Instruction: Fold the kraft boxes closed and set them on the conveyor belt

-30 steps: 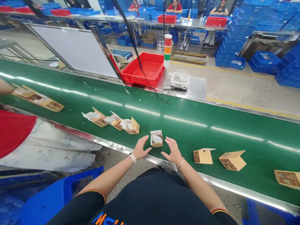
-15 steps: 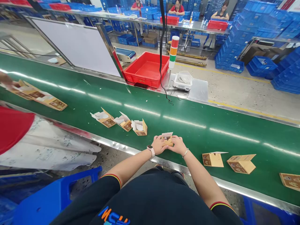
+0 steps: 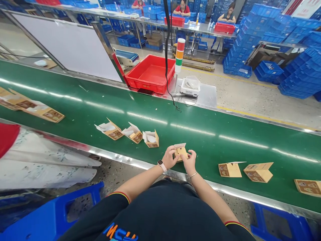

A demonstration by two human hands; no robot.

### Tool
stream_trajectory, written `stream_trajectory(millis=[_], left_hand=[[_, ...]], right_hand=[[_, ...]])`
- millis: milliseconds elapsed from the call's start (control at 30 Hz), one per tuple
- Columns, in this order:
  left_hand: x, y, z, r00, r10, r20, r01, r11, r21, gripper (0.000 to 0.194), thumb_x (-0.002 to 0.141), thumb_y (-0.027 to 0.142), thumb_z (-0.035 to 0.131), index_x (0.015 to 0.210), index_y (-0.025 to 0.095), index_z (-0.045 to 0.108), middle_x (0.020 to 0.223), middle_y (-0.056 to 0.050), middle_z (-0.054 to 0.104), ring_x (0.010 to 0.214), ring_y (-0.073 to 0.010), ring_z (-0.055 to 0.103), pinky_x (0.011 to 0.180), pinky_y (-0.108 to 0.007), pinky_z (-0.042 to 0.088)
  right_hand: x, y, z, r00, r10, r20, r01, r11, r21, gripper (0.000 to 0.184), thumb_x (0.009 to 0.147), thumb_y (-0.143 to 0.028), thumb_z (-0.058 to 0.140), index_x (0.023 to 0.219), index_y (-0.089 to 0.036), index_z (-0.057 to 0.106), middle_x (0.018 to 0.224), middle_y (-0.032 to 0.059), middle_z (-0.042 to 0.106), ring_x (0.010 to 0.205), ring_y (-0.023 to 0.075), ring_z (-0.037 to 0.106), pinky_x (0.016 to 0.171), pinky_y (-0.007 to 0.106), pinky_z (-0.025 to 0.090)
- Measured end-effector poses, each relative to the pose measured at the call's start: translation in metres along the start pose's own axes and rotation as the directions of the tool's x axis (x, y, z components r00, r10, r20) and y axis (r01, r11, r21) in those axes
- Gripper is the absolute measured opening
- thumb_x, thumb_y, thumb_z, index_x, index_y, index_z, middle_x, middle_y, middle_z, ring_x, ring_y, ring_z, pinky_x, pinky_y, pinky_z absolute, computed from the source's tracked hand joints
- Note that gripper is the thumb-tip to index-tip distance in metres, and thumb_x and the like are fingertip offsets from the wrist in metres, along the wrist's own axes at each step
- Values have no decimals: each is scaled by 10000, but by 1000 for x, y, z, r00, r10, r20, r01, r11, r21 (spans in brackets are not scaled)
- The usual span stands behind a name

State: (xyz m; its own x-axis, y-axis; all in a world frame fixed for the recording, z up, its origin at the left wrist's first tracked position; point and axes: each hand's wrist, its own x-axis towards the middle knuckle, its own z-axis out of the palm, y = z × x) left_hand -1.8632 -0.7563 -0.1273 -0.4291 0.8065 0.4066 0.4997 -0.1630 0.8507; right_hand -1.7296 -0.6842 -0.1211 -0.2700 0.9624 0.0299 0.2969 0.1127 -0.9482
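A small brown cardboard box with its flap up sits at the near edge of the green conveyor belt. My left hand grips its left side and my right hand grips its right side, fingers curled on the cardboard. Three open boxes with white contents lie in a row to the left of my hands. Two boxes with loose lids lie to the right.
A red crate, a signal light pole and a small scale stand beyond the belt. Flat boxes lie far left, another box far right. Blue crates are stacked behind. Seated people work at a far table.
My hands have come together from open on either side of the small box onto it, and now hold it with the flap folding. The view has shifted slightly.
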Motion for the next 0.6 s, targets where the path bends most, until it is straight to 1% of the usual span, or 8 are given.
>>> stream_trajectory(millis=[33,67,133,167,267,400,500,600], left_hand=[[0,2,3,991,-113,-69,107,990,-90,329,784,350,671,1013,191,496,1206,-138,550,1236,-279,482,1064,-499,373],[1,3,7,965,-245,-92,226,957,-182,374,771,357,691,1043,186,500,1230,-141,538,1246,-285,474,1063,-498,375],[7,7,15,894,-447,-4,425,852,-305,371,801,374,664,1080,173,524,1201,-138,573,1172,-278,538,1011,-472,431],[11,8,19,869,-491,62,482,811,-332,332,831,382,633,1071,169,547,1145,-128,611,1096,-267,586,969,-453,465],[20,11,31,829,-535,162,555,753,-353,288,881,427,573,995,164,605,987,-106,680,915,-240,654,855,-401,524],[27,21,47,788,-578,212,611,694,-381,314,874,459,588,984,167,618,994,-115,694,871,-225,668,760,-337,542],[28,32,53,801,-558,215,595,708,-380,326,841,469,620,956,164,612,963,-119,686,867,-233,660,758,-350,535],[21,36,46,839,-529,132,537,761,-363,407,788,518,651,986,173,567,1030,-120,631,991,-256,606,871,-407,495]], right_hand=[[3,-2,-1,999,31,10,-31,999,12,400,635,-367,671,977,-200,547,1137,101,485,913,211,587,819,385,535],[7,-3,-2,998,59,29,-59,998,23,429,629,-359,671,1008,-202,544,1141,102,498,893,207,592,797,380,540],[13,-6,-4,992,95,86,-99,994,45,439,639,-362,664,1034,-204,554,1120,96,546,893,212,598,793,376,541],[16,-6,-5,988,104,117,-111,992,56,435,656,-373,656,1045,-204,561,1106,93,571,910,218,601,804,376,538],[20,-7,-11,975,116,191,-134,987,85,432,716,-426,623,1084,-205,576,1106,89,613,973,229,599,850,381,523],[15,-6,-24,961,128,246,-160,980,115,461,750,-490,602,1122,-218,575,1083,80,637,938,221,612,827,371,526],[7,-4,-38,965,128,228,-162,977,137,517,738,-523,609,1161,-232,550,1152,90,606,958,221,608,819,372,527],[-2,-1,-54,987,46,155,-65,990,122,522,672,-554,672,1077,-234,593,1253,110,519,1078,252,557,798,365,526]])
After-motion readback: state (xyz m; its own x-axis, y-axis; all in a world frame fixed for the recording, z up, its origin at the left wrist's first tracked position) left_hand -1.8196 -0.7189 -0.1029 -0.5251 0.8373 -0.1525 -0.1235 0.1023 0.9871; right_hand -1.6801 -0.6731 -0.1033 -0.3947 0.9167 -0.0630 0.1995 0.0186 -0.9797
